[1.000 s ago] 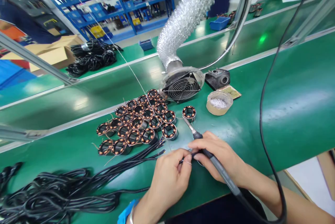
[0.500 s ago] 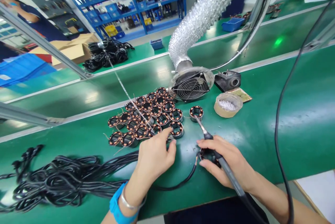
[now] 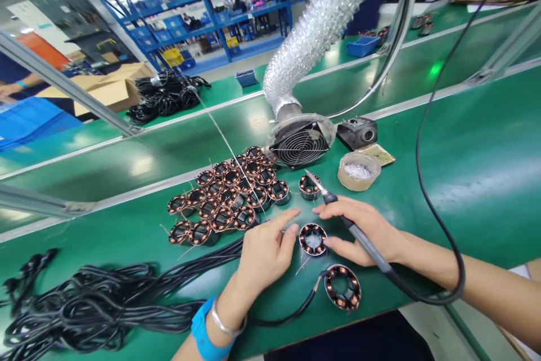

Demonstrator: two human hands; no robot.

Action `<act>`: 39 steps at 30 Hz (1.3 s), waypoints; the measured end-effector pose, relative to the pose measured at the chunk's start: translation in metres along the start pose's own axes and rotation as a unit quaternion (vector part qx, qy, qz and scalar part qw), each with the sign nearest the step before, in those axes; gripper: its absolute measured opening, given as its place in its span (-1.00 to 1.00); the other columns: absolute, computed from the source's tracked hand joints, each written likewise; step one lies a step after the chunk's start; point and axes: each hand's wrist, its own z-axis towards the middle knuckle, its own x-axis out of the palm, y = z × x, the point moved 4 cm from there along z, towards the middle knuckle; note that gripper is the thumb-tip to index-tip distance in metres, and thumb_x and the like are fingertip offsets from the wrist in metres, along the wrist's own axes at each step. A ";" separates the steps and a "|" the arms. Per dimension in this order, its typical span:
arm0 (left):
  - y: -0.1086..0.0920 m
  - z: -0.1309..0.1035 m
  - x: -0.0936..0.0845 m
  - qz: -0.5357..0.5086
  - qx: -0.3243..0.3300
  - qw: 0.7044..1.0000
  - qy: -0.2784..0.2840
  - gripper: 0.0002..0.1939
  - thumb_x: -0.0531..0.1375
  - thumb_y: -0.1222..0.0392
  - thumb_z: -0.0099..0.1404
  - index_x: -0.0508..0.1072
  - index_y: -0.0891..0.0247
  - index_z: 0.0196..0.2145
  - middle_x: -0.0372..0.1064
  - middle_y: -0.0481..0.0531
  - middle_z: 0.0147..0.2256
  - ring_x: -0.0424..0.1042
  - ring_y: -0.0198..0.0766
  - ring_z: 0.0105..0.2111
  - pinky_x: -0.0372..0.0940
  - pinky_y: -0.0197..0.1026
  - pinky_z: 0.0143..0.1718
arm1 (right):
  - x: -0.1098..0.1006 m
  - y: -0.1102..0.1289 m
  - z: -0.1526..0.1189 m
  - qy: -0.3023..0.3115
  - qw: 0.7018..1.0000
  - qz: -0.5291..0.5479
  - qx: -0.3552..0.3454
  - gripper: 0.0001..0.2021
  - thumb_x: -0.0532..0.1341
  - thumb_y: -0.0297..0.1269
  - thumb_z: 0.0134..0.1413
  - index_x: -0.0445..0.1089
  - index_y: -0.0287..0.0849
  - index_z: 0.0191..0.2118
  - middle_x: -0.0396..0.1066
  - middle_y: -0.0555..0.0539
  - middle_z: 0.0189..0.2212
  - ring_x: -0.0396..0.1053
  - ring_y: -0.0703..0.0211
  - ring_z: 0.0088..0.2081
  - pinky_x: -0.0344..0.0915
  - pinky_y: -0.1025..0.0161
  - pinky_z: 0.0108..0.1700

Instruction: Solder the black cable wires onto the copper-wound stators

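My left hand (image 3: pixel 266 251) is beside a copper-wound ring (image 3: pixel 313 239), thumb and forefinger apart, holding nothing that I can see. My right hand (image 3: pixel 363 231) holds a soldering iron (image 3: pixel 359 237), its tip pointing up and left over another ring (image 3: pixel 310 187); the right thumb is at the edge of the nearer ring. Nearest the table's front edge lies a ring (image 3: pixel 342 286) with a black cable (image 3: pixel 296 316) joined at its left side. Several more rings (image 3: pixel 222 218) stand grouped to the left.
Black cables (image 3: pixel 97 299) lie in a heap at the left. A fan (image 3: pixel 302 144) with a silver duct (image 3: pixel 316 29) stands behind the rings. To its right are a tub of pale bits (image 3: pixel 359 171) and an iron holder (image 3: pixel 358 133). Another person's arm (image 3: pixel 17 88) shows at the far left.
A ring from the right end of the group now sits between my hands. My left hand has moved right, and my right hand has come off the cabled ring, lifting the iron.
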 end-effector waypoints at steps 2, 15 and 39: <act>0.006 0.005 0.001 0.040 0.000 0.999 -0.001 -0.73 0.09 0.15 0.37 0.56 0.20 -0.13 0.40 -0.07 -0.58 0.36 -0.28 -0.56 0.13 -0.27 -0.47 | 0.004 -0.006 0.001 0.019 1.000 0.002 -0.018 -0.59 0.31 -0.31 0.03 0.26 -0.15 0.01 0.47 -0.19 -0.06 0.47 0.06 -0.09 0.42 0.17 -0.05; 0.019 -0.002 -0.010 -0.128 -0.058 0.968 0.209 -0.75 0.17 0.16 0.24 0.34 0.26 -0.56 -0.03 -0.20 -0.65 -0.03 -0.41 -0.61 -0.10 -0.31 -0.54 | 0.033 -0.005 -0.006 0.071 0.994 0.080 -0.024 -0.60 0.31 -0.12 0.13 0.26 -0.17 0.01 0.47 -0.18 -0.09 0.47 0.13 -0.13 0.41 0.24 -0.11; 0.003 0.001 0.001 -0.175 -0.114 0.969 0.130 -0.65 0.06 0.03 0.34 0.44 0.28 -0.47 0.18 -0.10 -0.60 0.09 -0.35 -0.56 -0.02 -0.28 -0.50 | 0.027 -0.008 -0.013 0.004 1.000 -0.017 -0.002 -0.55 0.34 -0.20 0.03 0.24 -0.14 0.01 0.41 -0.08 -0.25 0.36 0.12 -0.26 0.36 0.19 -0.20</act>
